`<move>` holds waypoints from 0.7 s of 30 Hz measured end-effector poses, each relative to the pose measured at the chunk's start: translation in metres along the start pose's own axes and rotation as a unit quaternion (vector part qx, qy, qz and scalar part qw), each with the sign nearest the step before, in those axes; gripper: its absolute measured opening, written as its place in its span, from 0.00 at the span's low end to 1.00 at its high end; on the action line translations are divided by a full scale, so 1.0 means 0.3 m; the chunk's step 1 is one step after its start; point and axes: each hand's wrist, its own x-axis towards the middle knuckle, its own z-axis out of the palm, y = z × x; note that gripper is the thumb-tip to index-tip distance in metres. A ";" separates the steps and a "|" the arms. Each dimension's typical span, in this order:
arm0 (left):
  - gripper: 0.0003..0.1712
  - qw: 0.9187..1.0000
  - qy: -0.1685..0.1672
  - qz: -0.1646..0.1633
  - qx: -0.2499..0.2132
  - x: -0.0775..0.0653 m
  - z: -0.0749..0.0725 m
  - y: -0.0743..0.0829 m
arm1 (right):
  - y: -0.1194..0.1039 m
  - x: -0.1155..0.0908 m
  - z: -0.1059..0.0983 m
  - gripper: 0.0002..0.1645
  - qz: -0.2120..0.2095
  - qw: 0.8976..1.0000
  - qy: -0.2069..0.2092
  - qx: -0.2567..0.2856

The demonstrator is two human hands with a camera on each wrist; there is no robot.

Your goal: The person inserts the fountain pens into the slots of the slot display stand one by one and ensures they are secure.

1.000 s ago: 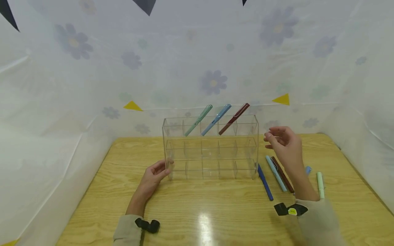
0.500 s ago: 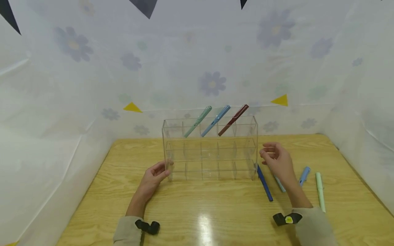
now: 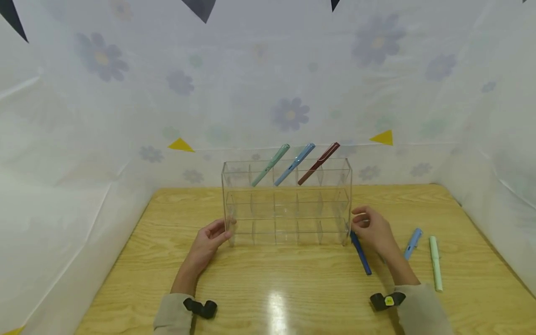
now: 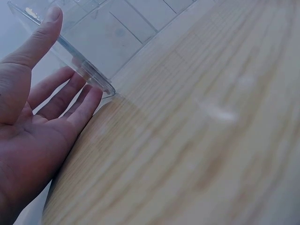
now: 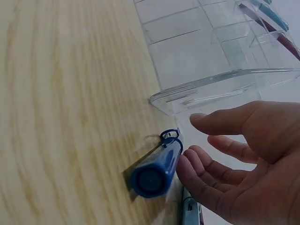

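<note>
A clear acrylic pen holder (image 3: 286, 209) with rows of compartments stands on the table. In its top row lean a green pen (image 3: 270, 165), a light blue pen (image 3: 294, 164) and a dark red pen (image 3: 319, 164). My left hand (image 3: 208, 242) holds the holder's left side, thumb in front and fingers behind. Beside the right side is my right hand (image 3: 373, 231), fingers loosely bent and nothing gripped. Its fingertips are close to a dark blue pen (image 5: 157, 168) lying on the table; whether they touch it I cannot tell.
To the right lie a light blue pen (image 3: 413, 244) and a pale green pen (image 3: 435, 263). A teal pen (image 5: 191, 211) is partly hidden under the right hand. Behind the wooden table (image 3: 251, 288) hangs a flowered white curtain (image 3: 234, 93).
My right hand has come down and left, from above the loose pens to beside the dark blue pen. The left hand and the holder have stayed in place.
</note>
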 end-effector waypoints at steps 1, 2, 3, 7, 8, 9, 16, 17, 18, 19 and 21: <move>0.32 1.000 -0.001 -0.002 -0.002 0.001 0.000 0.000 | 0.002 0.000 0.001 0.20 0.000 1.000 -0.004 -0.007; 0.32 1.000 -0.001 -0.004 -0.004 0.001 0.001 0.001 | 0.003 -0.001 0.003 0.20 0.000 1.000 -0.007 -0.014; 0.32 1.000 -0.002 -0.006 -0.006 0.001 0.001 0.002 | 0.005 -0.002 0.005 0.20 -0.001 1.000 -0.010 -0.020; 0.32 1.000 0.000 -0.016 -0.010 0.002 0.003 0.005 | 0.009 -0.005 0.010 0.21 -0.005 0.999 -0.023 -0.048; 0.32 1.000 0.001 -0.019 -0.009 0.002 0.003 0.006 | 0.010 -0.005 0.010 0.21 -0.007 0.998 -0.025 -0.055; 0.32 1.000 0.002 -0.020 -0.010 0.003 0.004 0.007 | 0.010 -0.006 0.010 0.20 -0.011 0.998 -0.027 -0.062; 0.33 1.000 0.005 -0.023 -0.005 0.000 0.007 0.013 | 0.010 -0.009 0.007 0.22 -0.023 0.995 -0.033 -0.086; 0.33 1.000 0.005 -0.023 -0.004 0.000 0.007 0.014 | 0.008 -0.008 0.004 0.22 -0.022 0.996 -0.035 -0.083; 0.33 1.000 0.004 -0.023 -0.005 -0.001 0.008 0.015 | 0.008 -0.008 0.002 0.23 -0.021 0.996 -0.036 -0.078; 0.33 1.000 0.003 -0.023 -0.004 -0.001 0.008 0.015 | 0.006 -0.010 -0.001 0.23 -0.017 0.997 -0.037 -0.072; 0.33 1.000 0.007 -0.026 -0.003 0.000 0.008 0.016 | 0.002 -0.010 -0.012 0.23 -0.021 0.997 -0.035 -0.062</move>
